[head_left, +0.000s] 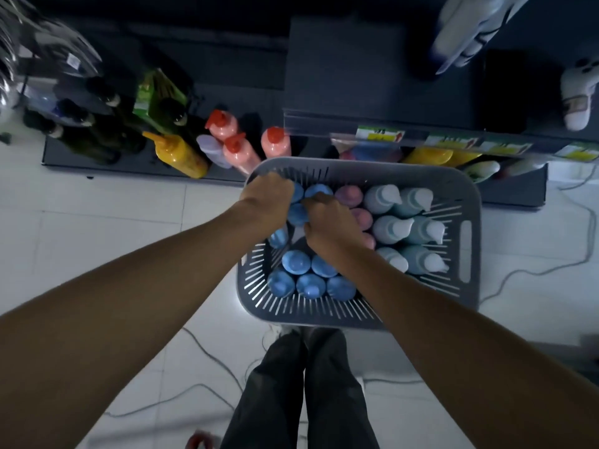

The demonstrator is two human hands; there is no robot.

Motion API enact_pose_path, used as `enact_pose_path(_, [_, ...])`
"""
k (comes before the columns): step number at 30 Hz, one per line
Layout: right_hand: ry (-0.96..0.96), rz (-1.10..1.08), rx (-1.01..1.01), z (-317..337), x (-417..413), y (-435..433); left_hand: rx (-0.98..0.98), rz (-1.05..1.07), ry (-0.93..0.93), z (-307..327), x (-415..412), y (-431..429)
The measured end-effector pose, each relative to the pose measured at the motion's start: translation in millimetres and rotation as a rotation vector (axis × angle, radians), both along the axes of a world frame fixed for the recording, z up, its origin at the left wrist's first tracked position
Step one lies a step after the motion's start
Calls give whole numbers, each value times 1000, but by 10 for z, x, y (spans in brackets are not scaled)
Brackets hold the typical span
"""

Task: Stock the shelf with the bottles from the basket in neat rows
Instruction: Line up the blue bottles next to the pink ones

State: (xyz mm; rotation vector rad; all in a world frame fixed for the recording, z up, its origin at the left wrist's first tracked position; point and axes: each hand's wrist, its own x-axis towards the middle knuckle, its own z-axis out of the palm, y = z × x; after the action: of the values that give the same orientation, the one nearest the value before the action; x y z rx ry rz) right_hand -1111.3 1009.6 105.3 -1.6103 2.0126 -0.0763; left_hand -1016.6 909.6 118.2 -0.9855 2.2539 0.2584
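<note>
A grey slotted basket [453,189] stands on the floor in front of the dark shelf [343,69]. It holds several blue-capped bottles [295,260], pink-capped bottles [348,194] and teal bottles with white caps [393,226], all upright. My left hand [267,197] is down in the basket's far left corner, fingers closed around a blue-capped bottle. My right hand [330,222] is beside it, curled over another blue-capped bottle [319,191]. The gripped bottles are mostly hidden under the hands.
On the bottom shelf left of the basket stand pink bottles with red caps [238,150], a yellow bottle [176,153] and dark green bottles [97,124]. White bottles [466,30] sit on upper shelves. Cables [207,351] lie on the white tiles. My legs [304,384] are just behind the basket.
</note>
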Motion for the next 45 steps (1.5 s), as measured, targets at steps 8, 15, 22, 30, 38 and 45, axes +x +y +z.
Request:
enact_pose_path(8, [-55,7,5,-263,3,-87,-83,-90,-31,-110,-34,-42])
enact_pose_path(15, [-53,12,-36,-368,-12,-72,-146,-180,-32,-144,50,7])
enact_pose_path(22, [-46,25,-44,-372,-8,-65,-124,-76,-4,-151,22,51])
enact_pose_path(30, [-48,-5,-123,-334,-4,-58,-45,137,44,-189,-3,185])
enact_pose_path(38, [-77,-89,-205,-11,-126,-4,7,186,132,215,30,202])
enact_pose_path(45, [-37,-111,-237,750,-327,-25,-2,157,269,977,-83,50])
